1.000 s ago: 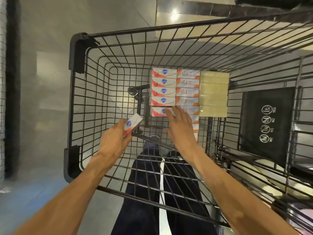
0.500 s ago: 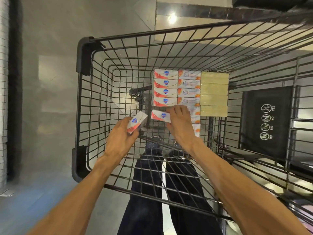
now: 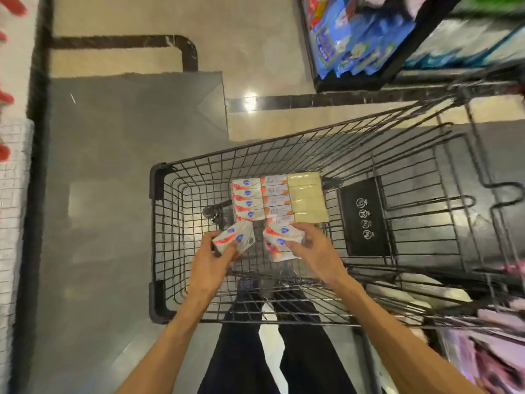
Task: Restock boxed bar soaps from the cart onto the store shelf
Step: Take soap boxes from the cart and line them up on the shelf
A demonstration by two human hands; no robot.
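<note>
Both arms reach down into a black wire cart (image 3: 159, 251) seen from above. The left hand (image 3: 211, 258) grips white-and-red soap boxes (image 3: 234, 238), at least two held together and tilted, fingers curled round their near ends. The right hand (image 3: 315, 248) grasps a second clutch of the same boxes (image 3: 279, 240), fanned out under its thumb and fingers; how many it holds cannot be told. The two bundles hang close together above the cart floor, just near of the stock lying there. That stock sits in three rows side by side: a left row of white-and-red boxes (image 3: 247, 199), a middle row of pale boxes with orange ends (image 3: 277, 199), and a right row of plain yellow packs (image 3: 308, 196). To the right of them a black flap (image 3: 365, 214) with white round symbols lies in the cart. Far right, a blurred shelf (image 3: 369, 78) carries blue packets (image 3: 349, 32). Dark trouser legs (image 3: 241, 351) show below the cart
</note>
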